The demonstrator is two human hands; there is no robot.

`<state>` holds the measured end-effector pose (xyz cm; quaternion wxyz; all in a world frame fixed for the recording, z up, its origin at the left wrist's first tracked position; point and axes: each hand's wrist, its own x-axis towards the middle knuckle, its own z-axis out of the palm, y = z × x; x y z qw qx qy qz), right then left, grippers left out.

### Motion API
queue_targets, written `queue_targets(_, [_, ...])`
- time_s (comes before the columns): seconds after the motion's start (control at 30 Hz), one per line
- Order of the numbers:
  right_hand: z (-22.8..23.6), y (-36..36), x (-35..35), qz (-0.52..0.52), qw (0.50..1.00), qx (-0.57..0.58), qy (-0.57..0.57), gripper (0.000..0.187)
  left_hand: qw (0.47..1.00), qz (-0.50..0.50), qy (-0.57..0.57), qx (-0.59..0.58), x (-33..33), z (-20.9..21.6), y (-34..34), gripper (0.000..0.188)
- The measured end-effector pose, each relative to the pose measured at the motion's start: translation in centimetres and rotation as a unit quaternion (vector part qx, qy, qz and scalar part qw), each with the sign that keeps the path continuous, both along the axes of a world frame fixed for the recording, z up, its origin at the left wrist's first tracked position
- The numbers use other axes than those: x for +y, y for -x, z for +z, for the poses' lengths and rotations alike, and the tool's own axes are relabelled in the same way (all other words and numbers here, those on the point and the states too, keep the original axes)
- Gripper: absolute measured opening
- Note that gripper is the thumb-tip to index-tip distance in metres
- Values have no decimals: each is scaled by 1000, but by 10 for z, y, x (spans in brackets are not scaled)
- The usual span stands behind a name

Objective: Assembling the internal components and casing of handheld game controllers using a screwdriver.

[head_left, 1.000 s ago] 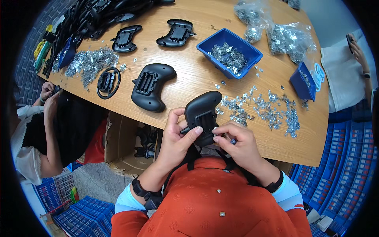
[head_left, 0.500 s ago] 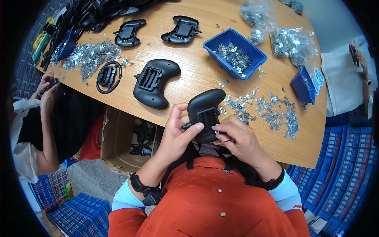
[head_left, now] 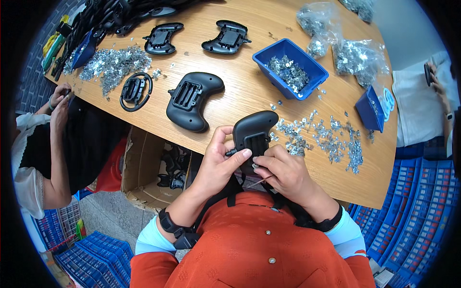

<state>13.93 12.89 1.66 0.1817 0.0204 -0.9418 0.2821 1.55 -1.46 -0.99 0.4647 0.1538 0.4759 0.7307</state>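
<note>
My left hand is closed around a black game controller shell, its thumb on the inner edge. The shell is tilted upright above the table's front edge, with its battery compartment facing me. My right hand is closed at the lower end of that compartment. Its fingertips pinch a small shiny metal piece, probably a battery contact, against the shell. A thin rod-like tool sticks out below the same fingers; its handle is hidden. A second black controller shell lies on the table just beyond my left hand.
Loose metal pieces lie scattered right of my hands, near a blue bin of them. Farther back are plastic bags and two open shell halves. A wheel-shaped black part lies left. Co-workers sit at both sides.
My right fingers have shifted slightly left and down along the compartment, still pinching the small metal piece. The rod's visible dark tip has gone from view. The whole view has shifted a little.
</note>
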Motion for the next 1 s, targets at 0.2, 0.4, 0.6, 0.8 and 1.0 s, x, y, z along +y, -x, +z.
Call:
queue_targets(0.2, [-5, -1, 3, -6, 999, 20, 47, 19, 1000, -3, 4, -3, 1, -2, 0, 41])
queue_targets(0.4, [-6, -5, 11, -26, 998, 29, 56, 17, 1000, 8, -5, -21, 4, 1, -1, 41])
queue_targets(0.6, [-7, -7, 12, -18, 999, 48, 17, 20, 1000, -6, 14, -20, 4, 1, 1, 42])
queue_targets(0.8, [-8, -8, 17, 14, 998, 37, -46, 21, 1000, 6, 8, -7, 6, 3, -1, 42])
queue_targets(1.0, [1, -5, 19, 21, 1000, 3, -9, 20, 1000, -1, 18, -1, 7, 5, -1, 42])
